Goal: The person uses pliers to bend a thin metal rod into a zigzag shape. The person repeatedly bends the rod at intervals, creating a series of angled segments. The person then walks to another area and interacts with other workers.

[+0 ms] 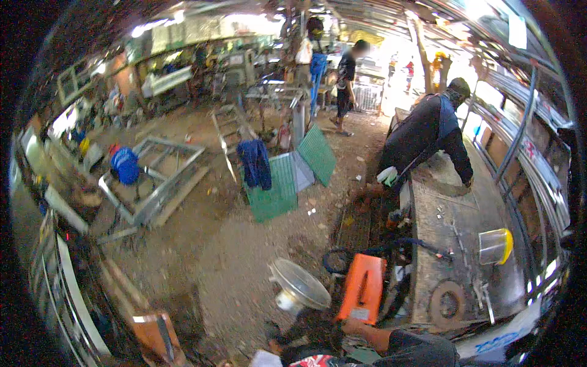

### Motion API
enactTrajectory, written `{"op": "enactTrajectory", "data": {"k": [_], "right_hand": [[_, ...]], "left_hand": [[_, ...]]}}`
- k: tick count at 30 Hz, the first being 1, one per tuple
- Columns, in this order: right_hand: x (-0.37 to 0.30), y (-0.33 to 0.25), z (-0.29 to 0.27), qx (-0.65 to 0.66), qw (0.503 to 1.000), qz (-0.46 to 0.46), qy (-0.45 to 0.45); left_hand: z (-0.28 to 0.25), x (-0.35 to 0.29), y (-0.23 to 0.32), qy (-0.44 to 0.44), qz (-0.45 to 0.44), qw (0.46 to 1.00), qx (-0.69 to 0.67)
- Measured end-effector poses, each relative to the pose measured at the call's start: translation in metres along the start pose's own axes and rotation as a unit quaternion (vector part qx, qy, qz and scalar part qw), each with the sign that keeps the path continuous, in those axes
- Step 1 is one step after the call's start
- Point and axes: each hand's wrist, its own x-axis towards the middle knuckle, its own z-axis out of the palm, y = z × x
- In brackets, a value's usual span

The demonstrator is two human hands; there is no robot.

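Observation:
My right arm comes in at the lower edge in a dark sleeve with a bare forearm. It leads to my right hand (321,330), a dark, blurred shape whose fingers I cannot make out. Just left of it, a smaller dark shape above something white looks like my left hand (273,333); its fingers are hidden too. Whether either hand holds anything does not show. Close beyond them are a round, shallow dish-like thing with a pale rim (301,282) and an upright orange machine casing (362,287) with a dark slot.
A worktable (440,214) on the right carries a face shield (495,246), a brown ring-shaped disc (447,301) and metal tools. A co-worker (422,131) leans over it. Green corrugated panels (273,189), a metal frame (165,189) and a blue helmet-like object (125,166) stand on the left.

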Motion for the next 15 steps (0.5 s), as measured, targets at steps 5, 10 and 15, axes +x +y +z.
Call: {"op": "enactTrajectory", "data": {"k": [5, 10, 15], "right_hand": [[0.033, -0.195, -0.035, 0.048, 0.989, -0.136, 0.025], [0.082, -0.298, -0.102, 0.186, 0.965, -0.172, 0.074], [0.117, -0.300, -0.164, 0.194, 0.961, -0.057, 0.187]], "left_hand": [[-0.061, 0.107, 0.092, -0.047, -0.065, 0.977, 0.200], [-0.080, 0.217, 0.140, -0.036, -0.054, 0.989, 0.134], [-0.050, 0.352, 0.191, -0.095, -0.039, 0.983, 0.155]]}}
